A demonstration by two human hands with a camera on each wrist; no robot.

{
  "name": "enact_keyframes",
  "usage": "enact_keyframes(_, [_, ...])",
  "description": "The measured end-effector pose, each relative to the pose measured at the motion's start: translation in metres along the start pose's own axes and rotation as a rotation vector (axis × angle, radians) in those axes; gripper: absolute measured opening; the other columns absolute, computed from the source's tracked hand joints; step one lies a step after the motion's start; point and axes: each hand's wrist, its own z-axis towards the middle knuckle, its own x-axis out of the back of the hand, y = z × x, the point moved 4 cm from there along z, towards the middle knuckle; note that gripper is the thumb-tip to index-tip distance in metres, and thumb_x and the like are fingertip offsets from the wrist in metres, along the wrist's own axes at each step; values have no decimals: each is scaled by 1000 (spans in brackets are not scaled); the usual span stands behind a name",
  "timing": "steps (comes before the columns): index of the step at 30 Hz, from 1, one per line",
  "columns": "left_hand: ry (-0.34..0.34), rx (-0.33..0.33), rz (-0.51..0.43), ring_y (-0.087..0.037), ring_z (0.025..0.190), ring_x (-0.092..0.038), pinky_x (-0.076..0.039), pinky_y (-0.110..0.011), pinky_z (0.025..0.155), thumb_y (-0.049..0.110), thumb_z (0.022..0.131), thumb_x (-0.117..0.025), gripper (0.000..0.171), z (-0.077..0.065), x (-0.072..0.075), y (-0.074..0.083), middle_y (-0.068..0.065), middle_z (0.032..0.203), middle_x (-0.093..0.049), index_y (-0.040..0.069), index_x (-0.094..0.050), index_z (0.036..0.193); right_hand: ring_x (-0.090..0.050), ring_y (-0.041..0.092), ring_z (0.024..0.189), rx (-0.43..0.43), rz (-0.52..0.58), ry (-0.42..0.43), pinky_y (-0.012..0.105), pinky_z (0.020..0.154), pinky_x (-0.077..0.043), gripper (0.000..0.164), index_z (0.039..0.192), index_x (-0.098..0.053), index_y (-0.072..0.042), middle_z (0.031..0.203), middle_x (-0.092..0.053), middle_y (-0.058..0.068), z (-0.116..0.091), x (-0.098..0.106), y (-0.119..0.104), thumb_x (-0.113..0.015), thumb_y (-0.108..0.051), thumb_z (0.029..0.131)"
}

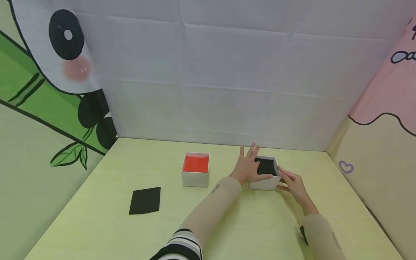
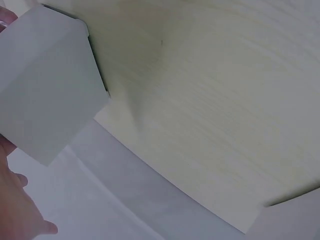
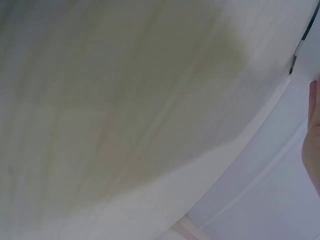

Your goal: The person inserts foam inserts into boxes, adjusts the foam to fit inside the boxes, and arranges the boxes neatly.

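A white box (image 1: 262, 185) with a black sheet (image 1: 266, 166) inside stands at the back right of the table. My left hand (image 1: 247, 169) lies against its left side, fingers spread and pointing away, the thumb stretched across the front rim. At the box's right side my right hand (image 1: 294, 183) grips the front corner between fingers and thumb. The left wrist view shows the white box (image 2: 55, 95) close up, with part of the left hand (image 2: 22, 210) below it. Only an edge of the right hand (image 3: 313, 140) shows in the right wrist view.
Left of the hands stands another white box (image 1: 195, 179) with a red sheet (image 1: 196, 164) in it. A black square sheet (image 1: 144, 200) lies at the table's left. A small black piece (image 1: 303, 234) shows beside the right forearm. A white backdrop (image 1: 227, 90) rises behind the table (image 1: 169, 238).
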Motion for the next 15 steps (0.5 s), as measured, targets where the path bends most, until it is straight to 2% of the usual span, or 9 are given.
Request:
enact_keyframes(3, [-16, 12, -13, -24, 133, 10, -3, -56, 100, 83, 70, -16, 84, 1, -1, 1, -6, 149, -7, 30, -58, 120, -61, 13, 85, -1, -1, 0, 33, 69, -49, 48, 130, -35, 6, 116, -55, 8, 0, 1, 0, -48, -22, 93])
enact_keyframes(7, [-48, 31, -34, -24, 133, 11, -1, -57, 99, 84, 69, -16, 86, 1, -3, 2, -5, 149, -5, 29, -61, 116, -61, 12, 85, -6, 14, -2, 33, 69, -49, 48, 130, -35, 6, 114, -56, 3, 0, 1, 1, -49, -22, 93])
enact_keyframes(15, [-79, 64, -69, -24, 133, 11, 0, -56, 99, 85, 68, -17, 86, 2, -7, 2, -5, 149, -4, 31, -56, 122, -61, 12, 84, -9, 15, 10, 33, 69, -49, 49, 130, -36, 5, 113, -56, 6, 1, 1, 1, -49, -22, 92])
